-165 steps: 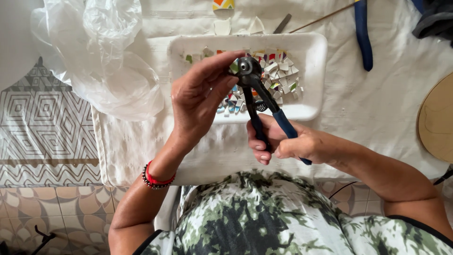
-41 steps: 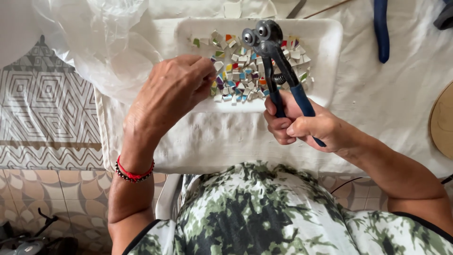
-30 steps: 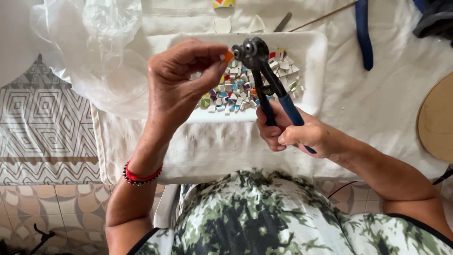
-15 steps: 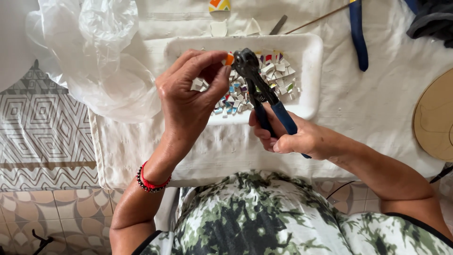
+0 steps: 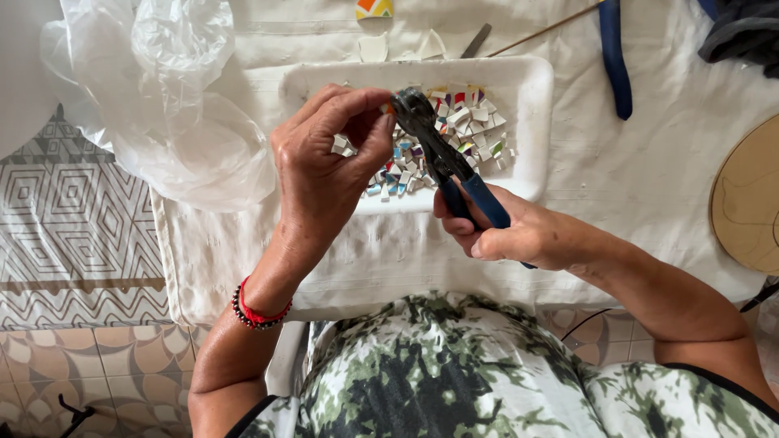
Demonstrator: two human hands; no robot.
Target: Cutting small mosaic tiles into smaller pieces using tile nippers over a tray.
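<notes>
My left hand (image 5: 329,166) pinches a small orange tile piece (image 5: 388,108) between thumb and fingers and holds it against the jaws of the tile nippers (image 5: 442,158). My right hand (image 5: 519,235) grips the nippers by their blue handles. Both hands hover over a white tray (image 5: 531,122) that holds several small coloured and white mosaic tile pieces (image 5: 471,126). The tray rests on a white cloth (image 5: 649,203) covering the table.
A crumpled clear plastic bag (image 5: 162,97) lies at the left of the tray. Behind the tray lie white tile shards (image 5: 375,47), a coloured tile (image 5: 373,8), a thin stick (image 5: 544,28) and a blue-handled tool (image 5: 614,57). A round wooden board (image 5: 751,199) sits at the right edge.
My left hand picked an orange piece out of the tray and brought it up to the nipper jaws. The nippers stayed in my right hand, tilting slightly.
</notes>
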